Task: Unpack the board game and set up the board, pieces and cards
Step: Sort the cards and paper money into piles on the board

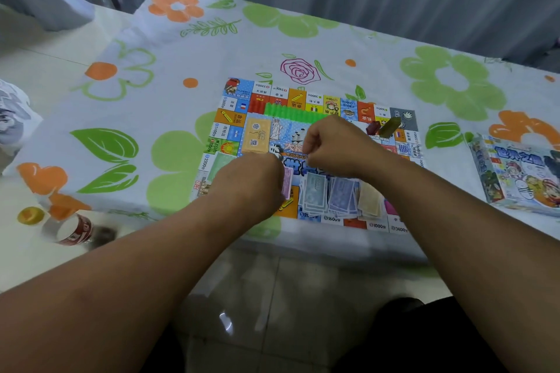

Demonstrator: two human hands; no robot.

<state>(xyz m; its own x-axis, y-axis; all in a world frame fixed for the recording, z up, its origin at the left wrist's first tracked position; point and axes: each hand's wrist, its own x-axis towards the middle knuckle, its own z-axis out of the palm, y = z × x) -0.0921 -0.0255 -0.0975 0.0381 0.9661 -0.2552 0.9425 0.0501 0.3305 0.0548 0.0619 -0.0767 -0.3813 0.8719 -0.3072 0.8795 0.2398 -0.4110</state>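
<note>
The colourful paper game board [231, 118], with squares printed 命运, 2200, 1600 and 1000, lies flat mid-table on the floral tablecloth [378, 48]. Over its half-hidden centre title, the left hand [251, 185] pinches a purple paper note [287, 182]. The right hand [330, 145] is curled just beyond, its contents hidden.

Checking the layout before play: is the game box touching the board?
Apart. The head view shows the game box lying to the right of the board, with a strip of bare flowered tablecloth between them.

bare tablecloth [348, 39] beyond crowded board [230, 118]
</note>
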